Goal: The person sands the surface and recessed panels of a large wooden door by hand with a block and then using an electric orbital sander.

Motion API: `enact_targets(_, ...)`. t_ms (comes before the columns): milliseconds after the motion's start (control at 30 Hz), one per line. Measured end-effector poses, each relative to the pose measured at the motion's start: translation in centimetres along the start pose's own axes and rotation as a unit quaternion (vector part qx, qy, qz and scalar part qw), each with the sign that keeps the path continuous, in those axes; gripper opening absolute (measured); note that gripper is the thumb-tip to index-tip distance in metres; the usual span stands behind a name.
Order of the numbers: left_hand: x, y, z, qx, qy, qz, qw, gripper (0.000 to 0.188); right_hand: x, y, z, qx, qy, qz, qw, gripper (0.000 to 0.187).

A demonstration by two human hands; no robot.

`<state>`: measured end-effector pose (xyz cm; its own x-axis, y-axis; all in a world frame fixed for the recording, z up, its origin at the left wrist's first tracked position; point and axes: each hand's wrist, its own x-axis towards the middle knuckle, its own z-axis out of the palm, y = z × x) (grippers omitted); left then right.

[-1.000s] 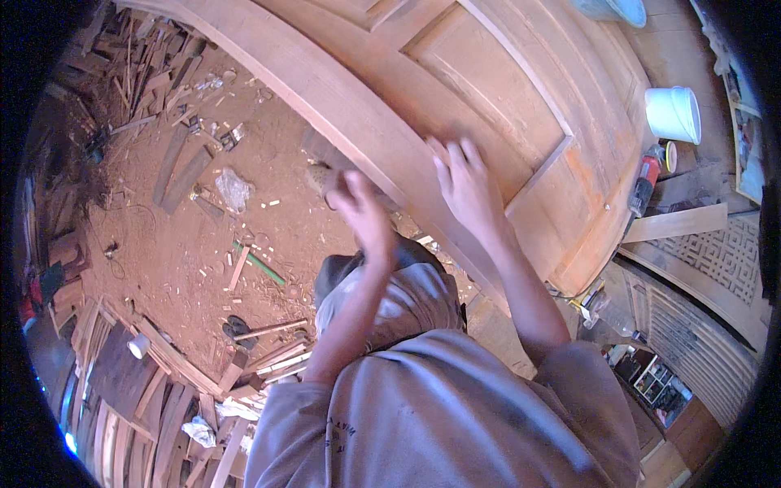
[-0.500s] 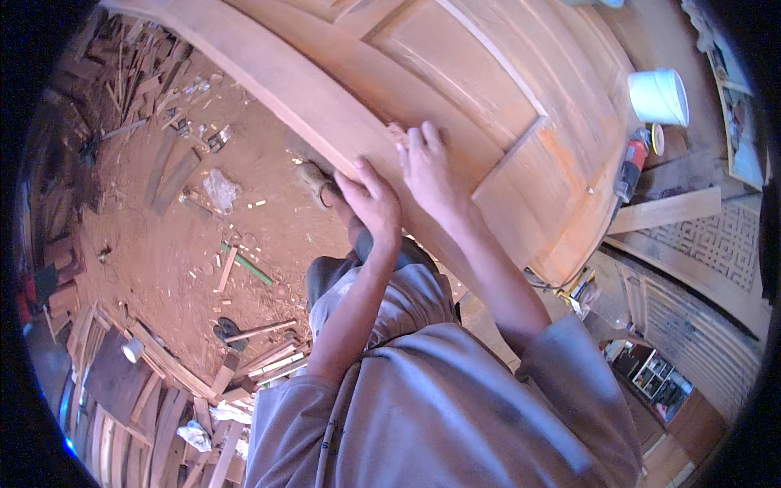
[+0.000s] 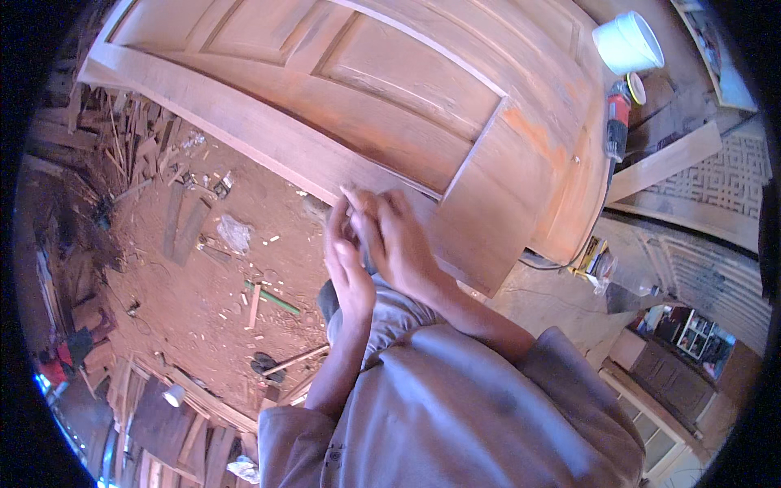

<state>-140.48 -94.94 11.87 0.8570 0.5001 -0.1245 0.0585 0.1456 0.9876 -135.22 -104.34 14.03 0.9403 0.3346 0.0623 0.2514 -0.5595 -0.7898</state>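
Observation:
A panelled wooden door [image 3: 399, 69] lies flat in front of me, with orange-brown patches on its face. Along its near edge runs a long pale wooden board [image 3: 244, 138]. My left hand [image 3: 348, 264] is held up beside this board, its fingers stretched out and touching my other hand. My right hand [image 3: 399, 244] overlaps it with fingers bent, slightly smeared by motion. Whatever lies between the two hands, if anything, is hidden.
A white bucket [image 3: 628, 45] and a red and black power tool [image 3: 618, 122] stand at the door's right side. Wood offcuts [image 3: 187, 215] and shavings litter the earth floor on the left. A carved lattice panel [image 3: 720, 183] leans at far right.
My right hand has left the door's edge, where it pinched a small brownish piece, and come down against my left hand. The left hand has let go of the board. My view has shifted.

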Motion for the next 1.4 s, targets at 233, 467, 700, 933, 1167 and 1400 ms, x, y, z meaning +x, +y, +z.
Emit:
enact_targets(233,1.4,1.8,-0.8,0.164,-0.162,-0.085,0.969,0.050,-8.3,5.3,-4.8,0.195,-0.005,0.125,0.973,0.046)
enact_targets(467,10.7,1.4,7.4,0.408,-0.364,0.148,0.824,0.035,-11.6,15.8,-11.2,-0.257,0.245,0.193,0.915,0.049)
enact_targets(700,11.1,-4.5,16.0,0.387,-0.411,0.169,0.808,0.034,-10.7,17.2,-10.2,-0.196,0.322,0.237,0.895,0.057)
enact_targets(933,9.1,-5.5,14.7,0.419,-0.427,0.140,0.789,0.037,-10.9,18.3,-10.2,-0.194,0.355,0.226,0.886,0.055)
enact_targets(1167,6.9,-5.5,14.3,0.411,-0.412,0.163,0.797,0.037,-10.6,17.7,-10.2,-0.182,0.361,0.250,0.880,0.055)
enact_targets(1400,10.2,-3.5,15.2,0.420,-0.415,0.151,0.793,0.030,-10.7,18.2,-10.5,-0.176,0.354,0.254,0.883,0.056)
